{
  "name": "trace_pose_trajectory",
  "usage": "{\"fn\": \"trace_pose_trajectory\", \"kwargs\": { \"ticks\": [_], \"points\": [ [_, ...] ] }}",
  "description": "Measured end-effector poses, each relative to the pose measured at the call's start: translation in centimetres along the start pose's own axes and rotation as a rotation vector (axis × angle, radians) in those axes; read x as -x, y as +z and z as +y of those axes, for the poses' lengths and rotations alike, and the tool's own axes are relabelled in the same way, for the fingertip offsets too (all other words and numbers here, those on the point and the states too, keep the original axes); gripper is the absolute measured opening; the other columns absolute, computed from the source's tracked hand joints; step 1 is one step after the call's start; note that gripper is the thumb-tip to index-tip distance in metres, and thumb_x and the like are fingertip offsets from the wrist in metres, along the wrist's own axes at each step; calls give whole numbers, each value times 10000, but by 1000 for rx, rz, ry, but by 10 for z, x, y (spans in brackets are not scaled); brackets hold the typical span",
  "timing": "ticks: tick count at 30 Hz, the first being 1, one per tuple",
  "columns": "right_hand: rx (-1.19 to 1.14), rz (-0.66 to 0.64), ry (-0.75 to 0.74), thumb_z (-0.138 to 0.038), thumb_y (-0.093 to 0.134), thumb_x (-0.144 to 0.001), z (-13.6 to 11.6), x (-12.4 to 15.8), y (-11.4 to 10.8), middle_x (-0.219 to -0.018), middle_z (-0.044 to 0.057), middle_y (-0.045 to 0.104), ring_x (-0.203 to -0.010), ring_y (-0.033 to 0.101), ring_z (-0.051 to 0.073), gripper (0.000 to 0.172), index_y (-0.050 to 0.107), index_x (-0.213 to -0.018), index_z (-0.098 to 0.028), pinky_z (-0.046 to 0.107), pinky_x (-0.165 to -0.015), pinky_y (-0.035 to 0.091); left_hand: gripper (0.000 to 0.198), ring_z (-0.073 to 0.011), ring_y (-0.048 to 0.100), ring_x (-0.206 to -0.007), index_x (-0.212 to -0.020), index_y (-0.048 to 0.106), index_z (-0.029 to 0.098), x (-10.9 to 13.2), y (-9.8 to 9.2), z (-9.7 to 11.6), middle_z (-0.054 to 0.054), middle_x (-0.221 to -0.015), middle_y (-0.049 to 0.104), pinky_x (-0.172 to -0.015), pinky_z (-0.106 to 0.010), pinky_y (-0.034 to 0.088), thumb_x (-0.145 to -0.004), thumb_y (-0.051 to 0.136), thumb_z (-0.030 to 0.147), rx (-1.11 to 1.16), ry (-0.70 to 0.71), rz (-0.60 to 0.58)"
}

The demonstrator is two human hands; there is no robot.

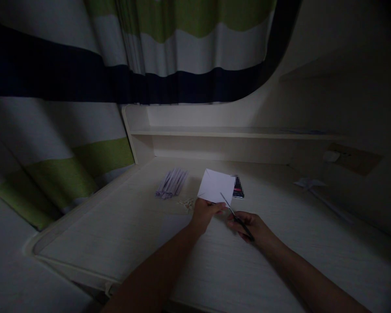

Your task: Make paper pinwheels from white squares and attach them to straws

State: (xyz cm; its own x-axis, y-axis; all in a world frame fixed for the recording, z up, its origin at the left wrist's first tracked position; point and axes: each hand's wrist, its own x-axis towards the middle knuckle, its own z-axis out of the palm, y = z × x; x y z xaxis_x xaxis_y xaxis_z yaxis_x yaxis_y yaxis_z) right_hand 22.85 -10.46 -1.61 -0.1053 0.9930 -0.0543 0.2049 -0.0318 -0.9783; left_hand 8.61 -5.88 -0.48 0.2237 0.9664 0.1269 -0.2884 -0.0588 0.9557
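Note:
My left hand (204,214) pinches the lower edge of a square sheet of white paper (215,184) held above the desk. Short slits run in from some of the sheet's corners. In my right hand (247,222) is a pair of scissors (237,218) with black handles. Their blades lie at the sheet's lower right corner, pointing up and left over it; I cannot tell how far apart they are.
A bundle of folded paper strips (172,183) lies left on the desk (133,237), with small pale pieces (186,203) near it. A dark item (237,188) is partly behind the sheet. Another paper sheet (171,227) lies below the left forearm. A pinwheel-like paper shape (309,182) stands right, below a shelf (215,131).

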Motion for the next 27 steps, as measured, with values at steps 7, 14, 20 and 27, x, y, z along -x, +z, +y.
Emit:
{"fn": "trace_pose_trajectory", "kwargs": {
  "ticks": [7, 14, 20, 27],
  "points": [
    [19, 31, 10, -436, 643, -567, 1, 1, -1, -358, -101, 374, -286, 276, 33, 332, 550, -720, -156, 183, -306, 200, 314, -147, 607, -595, -810, 647, 106, -1, -1, 2, -67, -725, 666, -546, -230, 465, -566, 685, 300, 4, 8, 32],
    [15, 34, 37, -469, 657, -546, 6, -1, -2, -354, -95, 378, -282, 272, 37, 364, 555, -725, -169, 189, -298, 188, 374, -159, 609, -654, -859, 620, 109, -5, -6, 3, -88, -828, 656, -552, -244, 486, -570, 678, 339, 89, 54, 223],
    [11, 32, 25, -456, 650, -565, 3, 0, -2, -367, -93, 384, -294, 284, 38, 344, 558, -729, -168, 187, -309, 209, 369, -160, 602, -666, -855, 617, 107, -4, -6, 1, -91, -832, 650, -563, -251, 491, -564, 683, 324, 64, 52, 236],
    [11, 19, 20, -433, 650, -562, 4, -1, -2, -374, -92, 400, -297, 299, 40, 344, 569, -750, -156, 183, -307, 200, 351, -153, 592, -659, -852, 612, 99, -6, -6, 1, -98, -828, 643, -551, -244, 488, -577, 676, 308, 69, 49, 229]
  ]
}}
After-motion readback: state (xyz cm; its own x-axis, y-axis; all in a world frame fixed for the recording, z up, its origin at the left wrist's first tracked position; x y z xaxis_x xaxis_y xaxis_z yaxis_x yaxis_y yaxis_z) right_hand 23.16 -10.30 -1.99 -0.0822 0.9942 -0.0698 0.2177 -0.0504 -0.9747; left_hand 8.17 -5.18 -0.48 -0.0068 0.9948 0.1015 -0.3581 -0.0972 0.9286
